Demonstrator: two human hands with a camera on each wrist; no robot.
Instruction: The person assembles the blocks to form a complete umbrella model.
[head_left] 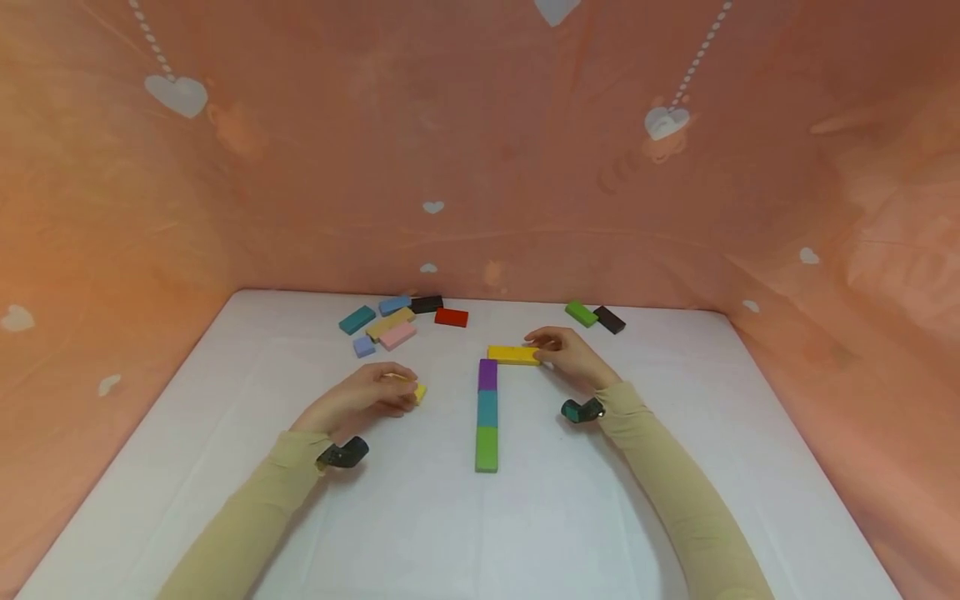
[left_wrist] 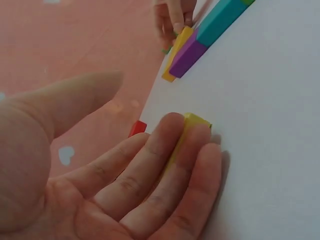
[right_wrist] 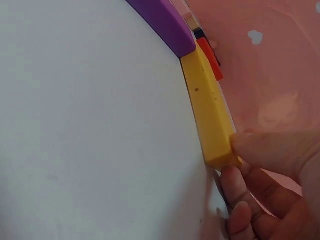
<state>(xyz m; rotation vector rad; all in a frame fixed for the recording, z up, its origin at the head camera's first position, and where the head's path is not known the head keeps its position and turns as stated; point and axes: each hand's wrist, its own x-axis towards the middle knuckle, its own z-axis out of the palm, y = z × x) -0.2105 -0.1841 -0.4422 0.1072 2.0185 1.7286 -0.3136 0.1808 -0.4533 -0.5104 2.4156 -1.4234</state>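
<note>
At the top of a column of blocks lies a long orange-yellow block [head_left: 513, 356]. My right hand [head_left: 568, 353] pinches its right end; in the right wrist view the thumb [right_wrist: 265, 150] presses one side and a fingertip sits at the end face. The column runs toward me: a purple block [head_left: 487, 375], a teal block [head_left: 487, 409] and a green block [head_left: 487, 450]. To the left, my left hand [head_left: 375, 389] is over a lighter yellow block [left_wrist: 197, 120]. Its fingers lie loosely across that block, hiding most of it, and the thumb stands well apart.
At the back left lie several loose blocks, among them a teal one [head_left: 357, 320], a pink one [head_left: 397, 335], a small lilac one [head_left: 363, 347] and a red one [head_left: 452, 317]. Back right are a green block [head_left: 581, 313] and a dark one [head_left: 609, 320]. A cloth wall [head_left: 480, 167] rises behind.
</note>
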